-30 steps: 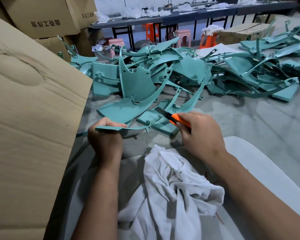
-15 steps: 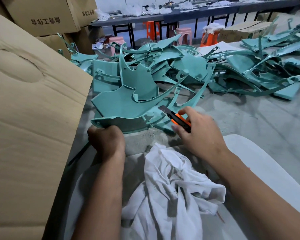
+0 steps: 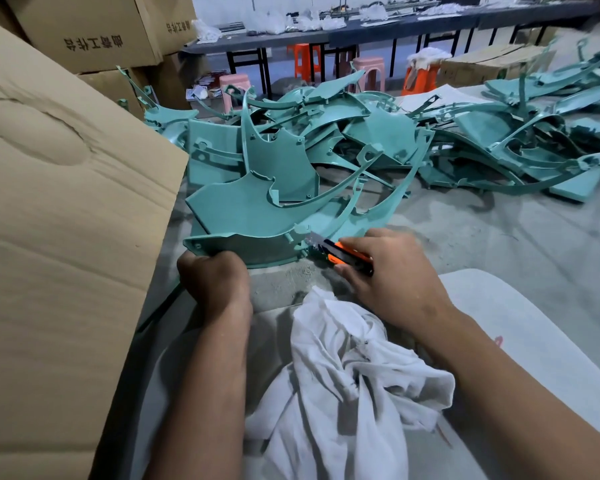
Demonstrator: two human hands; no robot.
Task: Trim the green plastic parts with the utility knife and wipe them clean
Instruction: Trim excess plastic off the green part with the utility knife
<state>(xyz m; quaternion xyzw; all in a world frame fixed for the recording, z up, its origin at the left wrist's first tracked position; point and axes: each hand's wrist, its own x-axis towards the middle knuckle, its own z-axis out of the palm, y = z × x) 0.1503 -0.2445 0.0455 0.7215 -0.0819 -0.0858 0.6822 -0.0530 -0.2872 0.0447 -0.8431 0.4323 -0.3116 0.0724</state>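
**Knife blade at the edge of a held green part**

Close to the camera, the left hand [image 3: 215,284] is clenched around the near left corner of a green plastic part [image 3: 243,216], a broad curved panel standing tilted on the grey work surface [image 3: 482,244]. Its fingertips are hidden — only the back of the fist and the knuckles show. The right hand [image 3: 392,282] grips an orange-and-black utility knife [image 3: 347,256], thumb along the top and fingers curled beneath the handle. The blade tip meets the part's right lower edge beside a small tab, though that spot is slightly blurred, so whether steel actually touches plastic cannot be told.

Behind the held piece a large pile of green parts [image 3: 378,133] sprawls across the surface, overlapping so thickly that single shapes are hard to separate; it is cut off at the right border. A crumpled white cloth [image 3: 347,382] lies between the forearms, its lower end out of frame. A brown cardboard flap [image 3: 59,237] fills the left side — it hides whatever is under it. Stacked cartons [image 3: 94,32] with printed characters stand at upper left, and stools [image 3: 302,60] and a long table [image 3: 395,26] sit far back.
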